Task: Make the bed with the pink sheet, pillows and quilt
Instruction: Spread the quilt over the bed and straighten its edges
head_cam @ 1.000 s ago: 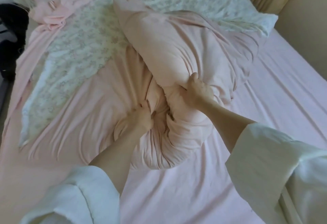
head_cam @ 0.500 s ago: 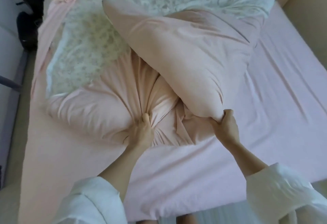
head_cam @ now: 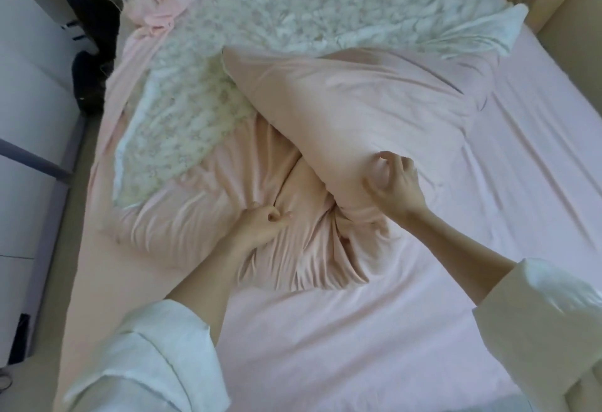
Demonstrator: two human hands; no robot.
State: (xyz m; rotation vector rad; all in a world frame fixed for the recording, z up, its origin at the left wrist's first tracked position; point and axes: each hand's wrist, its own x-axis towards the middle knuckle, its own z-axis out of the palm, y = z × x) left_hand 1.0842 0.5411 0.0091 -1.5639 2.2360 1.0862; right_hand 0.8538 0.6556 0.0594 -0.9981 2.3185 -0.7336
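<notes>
Right hand (head_cam: 392, 188) regripped; fingers (head_cam: 384, 159) seemingly clawing pillow (head_cam: 358, 95)

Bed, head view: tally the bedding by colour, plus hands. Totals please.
Pink, 3: fitted sheet, pillow, crumpled pink cloth at the far left corner.
White floral, 1: quilt.
Hands, 2: left hand and right hand, both gripping the pillow's pink case.
Total: 4 bedding items, 2 hands.

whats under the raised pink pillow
Under the pink pillow lie bunched pink fabric, which the left hand grips, and the edge of the white quilt. The right hand holds the pillow's corner. What lies beneath its middle is hidden.
</notes>
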